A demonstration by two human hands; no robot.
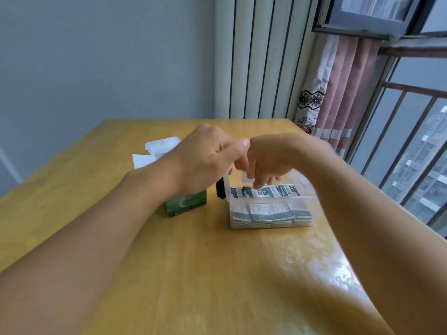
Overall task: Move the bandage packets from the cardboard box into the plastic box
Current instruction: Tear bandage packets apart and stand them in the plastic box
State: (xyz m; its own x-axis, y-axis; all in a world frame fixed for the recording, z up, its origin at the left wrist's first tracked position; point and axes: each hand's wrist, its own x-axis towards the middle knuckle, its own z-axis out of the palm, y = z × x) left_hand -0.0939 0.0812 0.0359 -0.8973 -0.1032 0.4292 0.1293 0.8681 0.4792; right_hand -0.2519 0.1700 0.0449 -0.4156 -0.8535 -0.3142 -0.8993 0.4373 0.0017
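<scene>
The clear plastic box (271, 224) stands right of centre on the table, packed with rows of dark-and-white bandage packets (268, 212). My right hand (273, 160) hovers over its back row, fingers curled down, and its fingertips pinch a packet (267, 191) there. My left hand (208, 158) is just left of it, thumb against the right hand. It grips a few bandage packets (221, 189) that hang edge-on below its fingers, beside the box's left wall. The green cardboard box (186, 205) stands under my left wrist, mostly hidden.
A white plastic lid (162, 145) and a white flap (142, 160) lie behind the cardboard box. The wooden table (217, 274) ends at a wall behind. Its right edge runs along a curtain (338, 93) and a barred window (411, 141).
</scene>
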